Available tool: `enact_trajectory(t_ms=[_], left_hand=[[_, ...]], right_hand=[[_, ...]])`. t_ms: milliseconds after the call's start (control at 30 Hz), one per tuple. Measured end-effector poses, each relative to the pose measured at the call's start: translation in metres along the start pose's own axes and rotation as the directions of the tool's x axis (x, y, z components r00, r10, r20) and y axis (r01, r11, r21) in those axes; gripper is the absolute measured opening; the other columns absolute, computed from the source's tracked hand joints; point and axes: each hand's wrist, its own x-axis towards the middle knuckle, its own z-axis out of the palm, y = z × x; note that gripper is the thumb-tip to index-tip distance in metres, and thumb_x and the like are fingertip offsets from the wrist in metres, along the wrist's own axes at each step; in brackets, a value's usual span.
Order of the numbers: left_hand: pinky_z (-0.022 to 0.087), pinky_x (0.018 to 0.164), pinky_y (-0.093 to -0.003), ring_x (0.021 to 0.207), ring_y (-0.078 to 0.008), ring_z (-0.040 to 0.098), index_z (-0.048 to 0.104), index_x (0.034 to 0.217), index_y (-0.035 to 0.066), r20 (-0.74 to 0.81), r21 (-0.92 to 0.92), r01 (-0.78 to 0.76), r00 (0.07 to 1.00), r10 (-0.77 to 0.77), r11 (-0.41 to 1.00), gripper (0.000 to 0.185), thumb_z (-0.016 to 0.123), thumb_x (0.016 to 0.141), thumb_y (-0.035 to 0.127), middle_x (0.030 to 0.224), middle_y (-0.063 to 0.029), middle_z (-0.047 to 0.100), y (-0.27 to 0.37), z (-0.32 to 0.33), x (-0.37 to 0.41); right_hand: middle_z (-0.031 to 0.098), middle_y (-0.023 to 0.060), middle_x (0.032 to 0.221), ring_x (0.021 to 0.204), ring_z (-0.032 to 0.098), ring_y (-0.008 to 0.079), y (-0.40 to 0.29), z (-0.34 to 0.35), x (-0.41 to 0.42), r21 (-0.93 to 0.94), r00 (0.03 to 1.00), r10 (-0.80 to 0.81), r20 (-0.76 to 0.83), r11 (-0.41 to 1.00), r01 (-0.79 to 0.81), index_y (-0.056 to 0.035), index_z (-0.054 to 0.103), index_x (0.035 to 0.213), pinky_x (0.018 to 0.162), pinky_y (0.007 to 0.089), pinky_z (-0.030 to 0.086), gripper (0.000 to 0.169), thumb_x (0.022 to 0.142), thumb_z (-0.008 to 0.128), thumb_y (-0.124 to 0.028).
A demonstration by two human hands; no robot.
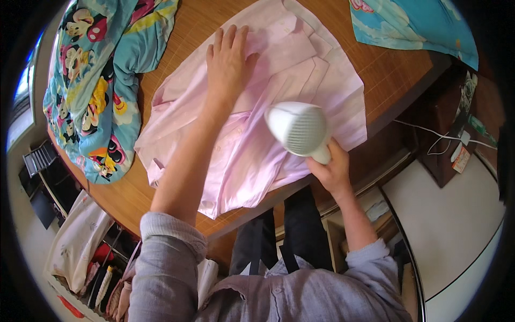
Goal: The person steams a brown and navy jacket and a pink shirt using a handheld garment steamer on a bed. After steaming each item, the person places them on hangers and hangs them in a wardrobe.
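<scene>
A pale pink button-up shirt [241, 149] lies spread and partly rumpled across a wooden table [193, 28]. My left hand [229, 58] rests palm down on its far part, fingers spread, with the wrist bent over the cloth. In my right hand [332, 169] is the handle of a white hair dryer [295, 126]. Its ribbed round back faces up toward me, and its body hangs over the shirt's right side. Where the dryer's outlet points is hard to tell from here.
A blue cartoon-print cloth [96, 92] is heaped along the table's left side. Another blue cloth [418, 28] hangs over the far right corner. A white cable [438, 137] runs below the table at right. Clothes [100, 277] hang on a rack at lower left.
</scene>
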Motion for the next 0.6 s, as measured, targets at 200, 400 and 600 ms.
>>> enact_trajectory(t_ms=[200,400,600], left_hand=[[0.016,0.107,-0.0558,0.134,-0.0379,0.023,0.032,0.139,0.011,0.208,-0.021,-0.018,0.978,0.021,1.0,0.07,0.063,0.079,0.029,0.143,-0.016,0.029,0.037,0.022,-0.157],[0.021,0.103,-0.0588,0.133,-0.0305,0.027,0.039,0.135,0.015,0.477,-0.142,-0.243,0.832,0.282,0.96,0.072,0.063,0.075,0.045,0.142,-0.0083,0.034,0.029,0.04,-0.244],[0.017,0.107,-0.0574,0.134,-0.0313,0.026,0.032,0.138,0.013,0.444,-0.14,-0.034,0.891,0.094,0.99,0.07,0.058,0.082,0.043,0.144,-0.0086,0.031,0.03,0.017,-0.268]], right_hand=[[0.059,0.0042,0.08,0.069,0.055,0.0153,0.035,-0.022,0.033,0.033,0.971,0.077,-0.227,0.997,-0.072,-0.0012,0.056,0.094,0.063,0.0315,0.047,0.026,0.071,0.064,-0.009],[0.062,0.0087,0.085,0.077,0.06,0.0178,0.033,-0.037,-0.029,-0.138,0.999,-0.05,-0.005,0.989,0.049,-0.0027,0.057,0.1,0.068,0.0317,0.047,0.031,0.07,0.063,-0.009],[0.061,0.0064,0.082,0.073,0.056,0.016,0.076,-0.053,-0.079,-0.194,0.996,0.037,-0.077,0.98,-0.051,-0.0026,0.058,0.1,0.068,0.0317,0.047,0.032,0.07,0.066,-0.009]])
